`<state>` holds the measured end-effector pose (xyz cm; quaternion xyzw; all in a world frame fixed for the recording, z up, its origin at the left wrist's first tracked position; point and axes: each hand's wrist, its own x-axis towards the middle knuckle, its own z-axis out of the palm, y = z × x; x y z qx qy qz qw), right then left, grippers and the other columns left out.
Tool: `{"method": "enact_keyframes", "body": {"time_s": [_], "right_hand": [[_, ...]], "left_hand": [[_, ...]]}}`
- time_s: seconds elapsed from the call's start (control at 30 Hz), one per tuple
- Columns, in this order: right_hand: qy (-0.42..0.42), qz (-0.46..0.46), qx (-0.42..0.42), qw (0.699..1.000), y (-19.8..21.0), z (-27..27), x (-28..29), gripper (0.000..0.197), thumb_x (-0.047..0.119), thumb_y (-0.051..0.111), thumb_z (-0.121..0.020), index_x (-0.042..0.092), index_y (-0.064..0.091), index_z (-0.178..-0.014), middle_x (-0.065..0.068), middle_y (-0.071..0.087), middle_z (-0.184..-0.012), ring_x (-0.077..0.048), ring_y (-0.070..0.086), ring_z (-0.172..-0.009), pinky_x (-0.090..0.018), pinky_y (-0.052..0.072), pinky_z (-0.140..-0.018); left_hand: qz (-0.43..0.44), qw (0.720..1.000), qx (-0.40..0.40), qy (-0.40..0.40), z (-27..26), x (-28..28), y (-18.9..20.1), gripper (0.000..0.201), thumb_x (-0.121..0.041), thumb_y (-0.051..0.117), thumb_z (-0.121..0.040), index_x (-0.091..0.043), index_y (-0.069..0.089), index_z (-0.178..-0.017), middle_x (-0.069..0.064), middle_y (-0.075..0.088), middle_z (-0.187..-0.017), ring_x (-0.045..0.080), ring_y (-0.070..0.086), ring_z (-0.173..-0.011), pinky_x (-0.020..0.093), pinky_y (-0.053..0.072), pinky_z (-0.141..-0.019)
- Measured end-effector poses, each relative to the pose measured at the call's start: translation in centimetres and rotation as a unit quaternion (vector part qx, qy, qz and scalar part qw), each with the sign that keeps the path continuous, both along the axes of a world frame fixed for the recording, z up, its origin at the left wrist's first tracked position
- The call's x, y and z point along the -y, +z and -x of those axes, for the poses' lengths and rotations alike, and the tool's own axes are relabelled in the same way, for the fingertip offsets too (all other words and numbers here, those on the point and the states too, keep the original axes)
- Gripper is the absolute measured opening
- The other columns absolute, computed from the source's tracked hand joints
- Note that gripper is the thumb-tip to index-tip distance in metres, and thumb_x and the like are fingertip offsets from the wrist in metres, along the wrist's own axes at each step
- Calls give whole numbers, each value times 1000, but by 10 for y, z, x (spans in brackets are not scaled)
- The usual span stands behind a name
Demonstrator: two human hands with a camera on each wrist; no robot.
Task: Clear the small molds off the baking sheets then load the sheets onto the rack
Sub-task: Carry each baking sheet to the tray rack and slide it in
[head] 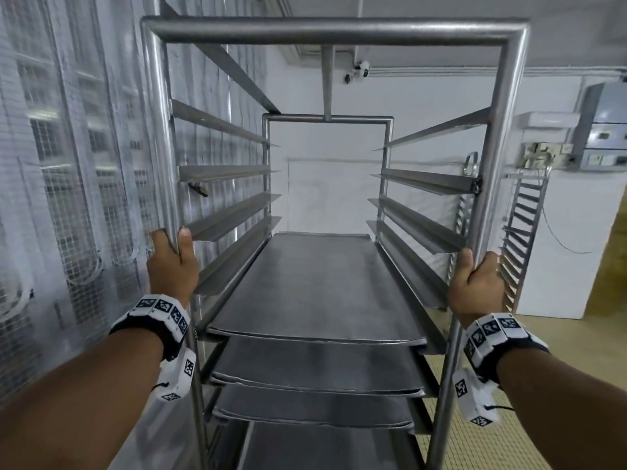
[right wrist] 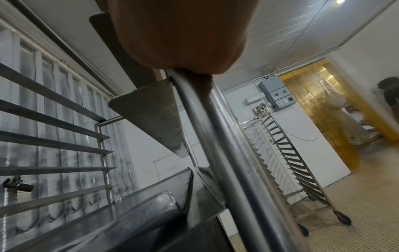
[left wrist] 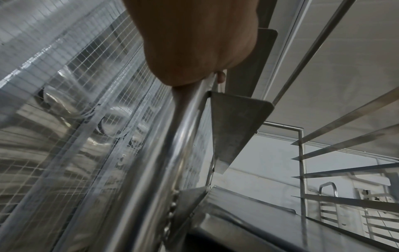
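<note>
A tall steel rack [head: 334,30] stands right in front of me. Several dark baking sheets [head: 315,286] lie on its lower rails, bare of molds; the upper rails carry nothing. My left hand [head: 171,256] grips the rack's front left post [left wrist: 172,145], thumb on the inner side. My right hand [head: 476,276] grips the front right post [right wrist: 218,136] at about the same height. In both wrist views the palm [left wrist: 194,42] wraps the tube from above and hides the fingers. No small molds show in any view.
A clear strip curtain over wire mesh [head: 78,184] hangs close on the left. A second rack [head: 522,239] on blue castors stands at the right against a white wall. A yellow strip curtain [right wrist: 323,109] and a person [right wrist: 390,95] are farther right. The floor [head: 559,368] is tiled.
</note>
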<state>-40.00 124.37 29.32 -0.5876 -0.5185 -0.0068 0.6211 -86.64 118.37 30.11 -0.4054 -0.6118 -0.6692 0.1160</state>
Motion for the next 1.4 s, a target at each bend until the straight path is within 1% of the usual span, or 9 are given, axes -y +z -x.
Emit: {"method": "enact_keyframes", "body": {"time_s": [0.3, 0.53, 0.7, 0.8, 0.9, 1.0, 1.1, 1.23, 1.4], "right_hand": [[4, -1, -12, 1000, -1, 21, -82, 52, 49, 33, -103, -1, 42, -115, -35, 60, -89, -51, 60, -82, -43, 39, -68], [-10, -8, -19, 1000, -2, 45, -150, 50, 46, 36, -104, -2, 43, -115, -33, 60, -91, -49, 60, -81, -42, 39, -67], [-14, -15, -6, 1000, -4, 57, -204, 49, 48, 35, -104, 1, 42, -112, -31, 61, -92, -48, 60, -80, -46, 44, -68], [-15, -6, -9, 1000, -2, 60, -234, 47, 47, 34, -104, 1, 42, -111, -31, 60, -94, -49, 60, -83, -49, 46, -71], [-23, -20, -11, 999, -2, 61, -268, 48, 46, 34, -104, -1, 42, -111, -34, 60, -93, -51, 59, -82, -49, 44, -68], [-27, -31, -8, 999, -4, 57, -304, 51, 50, 32, -103, 0, 43, -109, -32, 60, -90, -50, 59, -80, -45, 41, -67], [-29, -27, -16, 999, -4, 54, -338, 53, 51, 32, -103, 0, 44, -113, -35, 59, -92, -51, 59, -83, -42, 35, -67], [-40, -15, 7, 999, -7, 55, -383, 54, 64, 25, -99, 13, 39, -112, -34, 61, -90, -52, 60, -82, -46, 42, -68], [0, -49, -12, 999, -6, 57, -440, 55, 55, 32, -99, 2, 45, -107, -32, 60, -86, -51, 58, -77, -40, 34, -63]], "left_hand": [[12, 1000, -8, 3, 26, -89, 0, 48, -53, 34, -106, -6, 41, -110, 19, 59, -80, 41, 60, -72, 45, 47, -64], [-2, 1000, -15, -2, 44, -160, 2, 47, -44, 38, -108, 2, 45, -113, 14, 53, -73, 32, 51, -62, 35, 30, -55], [-6, 1000, -11, -16, 56, -212, 5, 47, -41, 38, -109, 3, 47, -121, 27, 61, -84, 46, 61, -76, 41, 37, -61], [-7, 1000, -10, -29, 63, -248, 2, 50, -53, 34, -107, -5, 44, -117, 16, 59, -81, 43, 61, -74, 45, 47, -63], [1, 999, -3, -32, 65, -282, 0, 50, -54, 33, -106, -6, 43, -115, 16, 59, -80, 37, 59, -72, 42, 44, -63], [-1, 1000, -12, -29, 61, -314, -1, 53, -56, 33, -106, -5, 44, -120, 21, 64, -89, 42, 63, -80, 45, 48, -68], [6, 1000, -7, -28, 55, -343, 1, 52, -49, 35, -107, -1, 44, -124, 24, 65, -93, 44, 64, -82, 40, 40, -66], [11, 1000, 4, -10, 50, -382, 4, 48, -46, 37, -108, -1, 46, -123, 30, 67, -100, 49, 64, -88, 41, 40, -69], [15, 1000, -2, 10, 49, -433, 7, 51, -47, 34, -108, 1, 44, -123, 33, 64, -96, 51, 62, -84, 43, 37, -66]]}}
